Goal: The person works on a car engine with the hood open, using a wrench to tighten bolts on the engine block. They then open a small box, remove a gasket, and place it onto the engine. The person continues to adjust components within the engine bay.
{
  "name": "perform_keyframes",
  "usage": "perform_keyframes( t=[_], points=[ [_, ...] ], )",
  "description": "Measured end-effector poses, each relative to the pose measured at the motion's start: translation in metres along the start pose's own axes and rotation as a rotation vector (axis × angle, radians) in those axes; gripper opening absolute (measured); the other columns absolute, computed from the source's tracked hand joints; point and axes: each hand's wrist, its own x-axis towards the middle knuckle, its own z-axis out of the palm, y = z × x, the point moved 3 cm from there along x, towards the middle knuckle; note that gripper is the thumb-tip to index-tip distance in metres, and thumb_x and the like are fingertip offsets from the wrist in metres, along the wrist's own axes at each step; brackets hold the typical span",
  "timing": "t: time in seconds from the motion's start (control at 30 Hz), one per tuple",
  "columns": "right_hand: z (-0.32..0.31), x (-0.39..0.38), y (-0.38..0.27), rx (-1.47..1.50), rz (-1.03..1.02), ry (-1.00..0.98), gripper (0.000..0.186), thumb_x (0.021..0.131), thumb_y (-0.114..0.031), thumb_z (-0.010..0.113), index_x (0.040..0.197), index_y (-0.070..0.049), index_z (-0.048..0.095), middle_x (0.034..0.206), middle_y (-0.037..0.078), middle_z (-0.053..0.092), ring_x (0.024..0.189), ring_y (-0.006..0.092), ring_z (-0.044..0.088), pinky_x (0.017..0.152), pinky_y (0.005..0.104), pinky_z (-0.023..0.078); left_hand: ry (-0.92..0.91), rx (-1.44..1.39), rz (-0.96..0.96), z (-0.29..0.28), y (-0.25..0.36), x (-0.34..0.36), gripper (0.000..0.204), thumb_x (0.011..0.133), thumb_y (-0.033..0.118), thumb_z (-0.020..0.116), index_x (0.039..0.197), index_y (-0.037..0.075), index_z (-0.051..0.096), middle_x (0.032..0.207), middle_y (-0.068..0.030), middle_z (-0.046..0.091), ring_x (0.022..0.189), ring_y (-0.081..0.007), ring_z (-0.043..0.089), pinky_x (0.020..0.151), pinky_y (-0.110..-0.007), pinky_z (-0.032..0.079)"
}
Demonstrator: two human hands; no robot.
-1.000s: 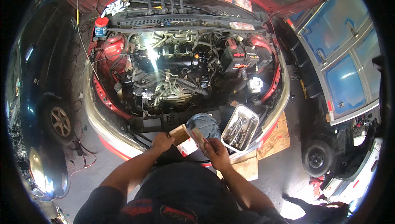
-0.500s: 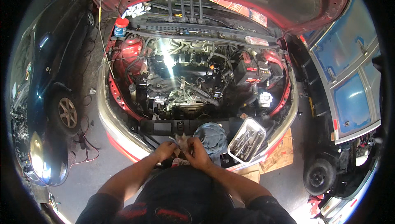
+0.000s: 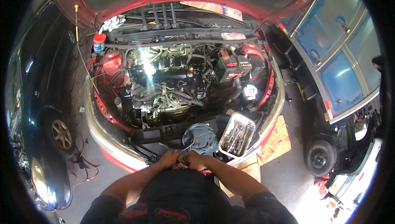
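A small brown thing (image 3: 180, 163) is held between the left hand (image 3: 169, 158) and the right hand (image 3: 195, 160), near the middle of the front edge of the red car (image 3: 117, 160). Its left side is met by the left hand and its right side by the right hand. It is touched by both, so neither hand can be called nearer. Most of it is hidden by the hands, so the way its long side points cannot be told.

The fingers of both hands are bent in toward each other and seem to be pressed on the brown thing from the two sides. Some of the tips are covered, so the grip of each one cannot be seen. A thin pale strip (image 3: 164, 145) is seen just past the left hand, on the side toward the engine (image 3: 173, 80). What it is joined to cannot be told.

A round heap of blue-gray cloth (image 3: 200, 139) is found just past the right hand, a little toward the engine. Beside the cloth, on the right, a white tray (image 3: 244, 121) is set by the right front corner of the car. Metal parts (image 3: 237, 138) are held in it, and it is touched by neither hand.
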Motion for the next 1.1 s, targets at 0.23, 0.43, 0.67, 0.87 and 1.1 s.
perform_keyframes(
  t=[0.23,0.43,0.67,0.87,1.1],
  points=[
    [0.004,0.006,0.003,0.201,0.151,0.39,0.05,0.1,-0.044,0.052,0.114,0.003,0.064,0.104,0.022,0.069,0.099,0.0352,0.068,0.089,0.0432,0.051,0.039,0.441,0.184,0.0,-0.039,0.01,0.031,0.096,0.017,0.048,0.116,-0.002,0.062,0.116,-0.027,0.063,0.105,-0.0417,0.062,0.092,-0.047,0.05],
    [0.012,0.02,0.0,0.178,0.047,0.155,0.066,0.099,-0.062,0.043,0.119,-0.004,0.068,0.108,0.02,0.07,0.101,0.0321,0.068,0.092,0.0423,0.051,-0.043,0.256,-0.021,0.01,-0.064,0.022,0.029,0.097,0.022,0.051,0.112,0.0,0.063,0.116,-0.024,0.064,0.107,-0.0414,0.061,0.091,-0.047,0.051],
    [0.013,0.038,-0.004,0.168,0.085,0.077,0.057,0.098,-0.057,0.049,0.118,-0.008,0.069,0.115,0.017,0.069,0.108,0.035,0.064,0.096,0.0443,0.048,0.035,0.221,0.068,-0.015,-0.022,-0.015,0.029,0.096,0.026,0.053,0.112,0.004,0.064,0.114,-0.0227,0.064,0.108,-0.0427,0.061,0.091,-0.048,0.05],
    [0.008,-0.005,0.016,0.018,0.122,0.979,0.049,0.092,-0.037,0.068,0.125,-0.002,0.06,0.121,0.022,0.065,0.112,0.0408,0.062,0.099,0.0469,0.047,0.028,0.007,-0.113,-0.023,-0.05,-0.019,0.034,0.098,0.029,0.048,0.119,0.006,0.061,0.117,-0.0238,0.062,0.112,-0.0418,0.059,0.095,-0.045,0.049],
    [0.051,-0.012,0.056,0.455,0.48,0.945,0.063,0.09,-0.039,0.071,0.131,0.001,0.046,0.119,0.026,0.063,0.115,0.0379,0.062,0.094,0.0435,0.05,-0.171,-1.305,-0.298,-0.01,-0.002,-0.026,0.054,0.106,0.041,0.032,0.133,0.001,0.056,0.133,-0.0151,0.059,0.123,-0.0282,0.056,0.107,-0.04,0.042]
  ],
)
